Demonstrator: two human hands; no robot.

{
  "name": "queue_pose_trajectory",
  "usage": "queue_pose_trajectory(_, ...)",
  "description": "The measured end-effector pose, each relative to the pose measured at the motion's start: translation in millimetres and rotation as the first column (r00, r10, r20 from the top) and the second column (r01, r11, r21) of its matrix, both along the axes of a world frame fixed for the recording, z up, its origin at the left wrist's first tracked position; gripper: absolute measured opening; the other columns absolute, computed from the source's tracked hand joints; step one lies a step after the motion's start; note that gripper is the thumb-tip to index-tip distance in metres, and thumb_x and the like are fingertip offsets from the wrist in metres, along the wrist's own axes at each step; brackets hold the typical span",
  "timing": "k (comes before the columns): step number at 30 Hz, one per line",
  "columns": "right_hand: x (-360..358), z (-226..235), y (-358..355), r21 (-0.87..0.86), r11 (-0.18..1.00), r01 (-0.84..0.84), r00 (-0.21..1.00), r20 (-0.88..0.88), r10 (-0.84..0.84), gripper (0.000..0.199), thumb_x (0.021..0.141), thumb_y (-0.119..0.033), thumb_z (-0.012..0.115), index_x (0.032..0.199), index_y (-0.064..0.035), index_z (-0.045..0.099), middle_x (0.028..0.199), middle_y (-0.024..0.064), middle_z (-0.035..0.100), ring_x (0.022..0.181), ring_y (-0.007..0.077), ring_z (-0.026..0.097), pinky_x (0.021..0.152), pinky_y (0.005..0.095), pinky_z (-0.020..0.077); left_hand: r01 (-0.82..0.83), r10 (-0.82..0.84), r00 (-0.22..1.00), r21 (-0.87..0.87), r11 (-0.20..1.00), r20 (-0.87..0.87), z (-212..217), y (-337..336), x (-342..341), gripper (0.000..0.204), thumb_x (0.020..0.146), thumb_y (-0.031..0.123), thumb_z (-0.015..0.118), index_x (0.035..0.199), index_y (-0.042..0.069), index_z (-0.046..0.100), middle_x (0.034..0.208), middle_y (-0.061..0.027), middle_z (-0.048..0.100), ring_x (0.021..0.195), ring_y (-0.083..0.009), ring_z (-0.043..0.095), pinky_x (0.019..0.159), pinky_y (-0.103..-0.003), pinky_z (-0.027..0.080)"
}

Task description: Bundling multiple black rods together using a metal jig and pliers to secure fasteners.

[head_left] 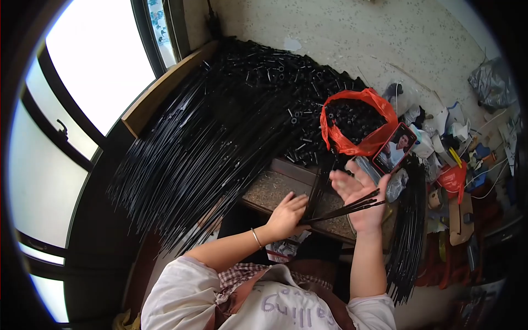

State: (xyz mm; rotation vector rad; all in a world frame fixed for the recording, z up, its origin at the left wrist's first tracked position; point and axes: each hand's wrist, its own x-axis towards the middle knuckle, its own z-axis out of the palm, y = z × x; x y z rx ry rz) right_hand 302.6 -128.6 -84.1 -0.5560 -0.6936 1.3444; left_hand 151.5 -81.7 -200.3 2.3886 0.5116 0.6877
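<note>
My left hand (287, 216), palm down with a bangle at the wrist, is over the near edge of a brown speckled board (264, 190). Several thin black rods (341, 211) run together at its thumb side, where they seem pinched; the exact grip is partly hidden. They fan out to the right, their tips across the palm of my right hand (363, 201). That hand is turned palm up with its fingers spread, not closed round the rods. Left of my hands lies a broad heap of long black rods (181, 148).
Small black tubular pieces (308, 82) are heaped behind the board. A red plastic bag (366, 148) holds more. A phone (395, 148) leans beside it. More rods (407, 236) hang at the right, near clutter and cables. A wooden plank (170, 85) borders the heap by the window.
</note>
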Motion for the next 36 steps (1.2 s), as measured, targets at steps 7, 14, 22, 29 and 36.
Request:
queue_pose_trajectory(7, -9.2, -36.2, -25.8, -0.208, 0.946, 0.25, 0.963, 0.156, -0.221, 0.075, 0.075, -0.057, 0.011, 0.09, 0.007, 0.047, 0.084, 0.0171, 0.054, 0.081, 0.0238, 0.051, 0.079, 0.0336, 0.0352, 0.422, -0.347, 0.903, 0.363, 0.831, -0.254, 17.8, 35.6, 17.6, 0.08, 0.049, 0.028, 0.063, 0.118, 0.014, 0.025, 0.125, -0.0106, 0.018, 0.116, -0.0255, 0.017, 0.09, -0.048, 0.014)
queue_pose_trajectory(14, 10.6, -76.8, 45.3, -0.639, 0.769, -0.021, 0.999, 0.024, 0.048, 0.044, 0.073, -0.039, 0.048, 0.1, -0.0057, 0.037, 0.091, 0.012, 0.048, 0.076, 0.0204, 0.052, 0.056, 0.0264, 0.0439, 0.76, -0.712, 0.614, 0.496, 0.419, -0.34, 6.4, 53.9, 37.3, 0.02, 0.061, 0.019, 0.047, 0.076, 0.01, 0.057, 0.118, -0.0056, 0.034, 0.112, -0.0208, 0.027, 0.093, -0.043, 0.015)
queue_pose_trajectory(22, 33.5, -92.4, 66.8, -0.141, 0.65, 0.747, 0.502, 0.761, -0.412, 0.031, 0.076, -0.012, 0.048, 0.104, -0.0034, 0.041, 0.095, 0.0046, 0.048, 0.084, 0.0123, 0.047, 0.07, 0.0203, 0.0363, 0.667, -0.629, 0.744, 0.306, 0.68, -0.225, 3.6, 71.0, 44.4, 0.027, 0.058, 0.022, 0.051, 0.082, 0.012, 0.056, 0.117, -0.0047, 0.036, 0.11, -0.0192, 0.03, 0.092, -0.044, 0.015)
queue_pose_trajectory(29, 23.6, -115.8, 83.5, -0.384, 0.904, 0.186, 0.971, 0.212, -0.109, 0.032, 0.076, -0.013, 0.048, 0.102, 0.004, 0.039, 0.096, 0.0151, 0.049, 0.085, 0.0158, 0.049, 0.07, 0.0249, 0.0399, 0.684, -0.712, 0.692, 0.425, 0.593, -0.12, -11.1, 83.3, 52.8, 0.031, 0.057, 0.021, 0.052, 0.085, 0.009, 0.055, 0.113, -0.0077, 0.039, 0.106, -0.0206, 0.035, 0.092, -0.042, 0.019)
queue_pose_trajectory(36, 15.9, -69.2, 31.3, -0.013, 0.986, -0.164, 0.956, 0.244, 0.162, 0.081, 0.07, -0.062, 0.022, 0.108, 0.0086, 0.034, 0.108, 0.0167, 0.041, 0.101, 0.0231, 0.04, 0.086, 0.033, 0.0283, 0.612, -0.615, 0.784, 0.058, 0.789, 0.087, -11.7, 83.0, 52.3, 0.052, 0.061, 0.019, 0.055, 0.109, 0.008, 0.038, 0.098, -0.0129, 0.048, 0.095, -0.0259, 0.044, 0.086, -0.038, 0.03)
